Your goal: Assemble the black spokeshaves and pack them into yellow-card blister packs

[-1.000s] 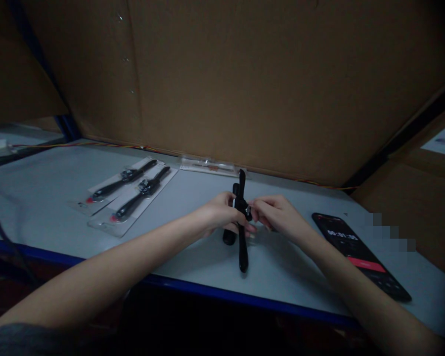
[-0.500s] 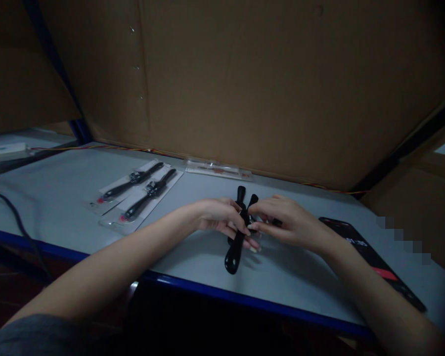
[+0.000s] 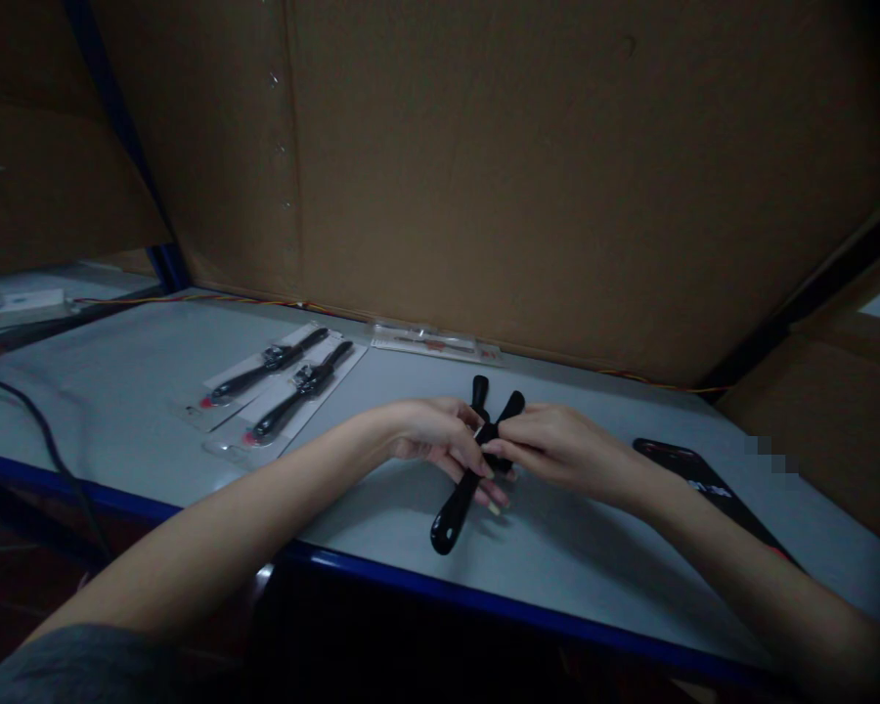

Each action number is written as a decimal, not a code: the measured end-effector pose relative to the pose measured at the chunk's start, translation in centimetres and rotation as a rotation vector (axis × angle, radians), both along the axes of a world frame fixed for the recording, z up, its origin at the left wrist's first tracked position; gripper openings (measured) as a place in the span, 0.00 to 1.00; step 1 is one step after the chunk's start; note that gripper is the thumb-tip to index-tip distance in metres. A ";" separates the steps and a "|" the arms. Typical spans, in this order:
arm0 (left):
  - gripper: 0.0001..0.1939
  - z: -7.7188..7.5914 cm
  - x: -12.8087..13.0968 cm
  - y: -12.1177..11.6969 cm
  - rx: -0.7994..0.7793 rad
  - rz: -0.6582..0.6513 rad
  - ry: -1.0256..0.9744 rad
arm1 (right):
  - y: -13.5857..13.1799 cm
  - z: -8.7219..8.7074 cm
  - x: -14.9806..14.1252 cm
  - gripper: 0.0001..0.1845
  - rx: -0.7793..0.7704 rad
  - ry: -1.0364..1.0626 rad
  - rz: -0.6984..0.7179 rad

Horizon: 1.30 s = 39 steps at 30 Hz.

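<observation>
Left hand (image 3: 440,435) grips and right hand (image 3: 553,445) pinches a glossy black tool (image 3: 464,496) (flaring to rounded ends) at its middle

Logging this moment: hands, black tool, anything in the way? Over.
Left hand gripping black two-handled tool; right hand at its middle, grip partly hidden. Tool slanted. Possible obstruction: another black handle close behind, contact unclear.

Nothing is legible; white digits (image 3: 710,489) on the phone (image 3: 682,458) are blurred; marks on the rear package (image 3: 432,343) are too small.
</observation>
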<state>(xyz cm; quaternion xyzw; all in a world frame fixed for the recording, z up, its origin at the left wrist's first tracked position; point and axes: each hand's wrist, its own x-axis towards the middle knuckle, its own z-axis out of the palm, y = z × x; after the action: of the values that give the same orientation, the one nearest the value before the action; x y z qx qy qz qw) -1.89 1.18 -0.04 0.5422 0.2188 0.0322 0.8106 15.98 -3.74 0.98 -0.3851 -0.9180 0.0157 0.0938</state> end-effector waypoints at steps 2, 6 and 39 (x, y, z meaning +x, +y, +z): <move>0.19 -0.2 0.3 -0.1 0.027 0.088 -0.002 | 0.1 -0.2 -0.2 0.21 -0.029 0.028 -0.129; 0.22 -0.3 0.9 -0.4 0.151 0.330 0.017 | 0.3 -0.1 -1.4 0.24 -0.137 0.161 -0.418; 0.32 -0.3 1.2 -1.3 0.206 0.457 0.053 | 0.4 -1.0 -1.0 0.16 0.163 0.056 -0.306</move>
<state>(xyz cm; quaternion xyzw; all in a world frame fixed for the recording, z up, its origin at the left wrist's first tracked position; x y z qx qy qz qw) -0.74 -0.16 -0.38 0.5590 0.3524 0.2226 0.7168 14.96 -3.31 -0.01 -0.5108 -0.8439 -0.0623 0.1514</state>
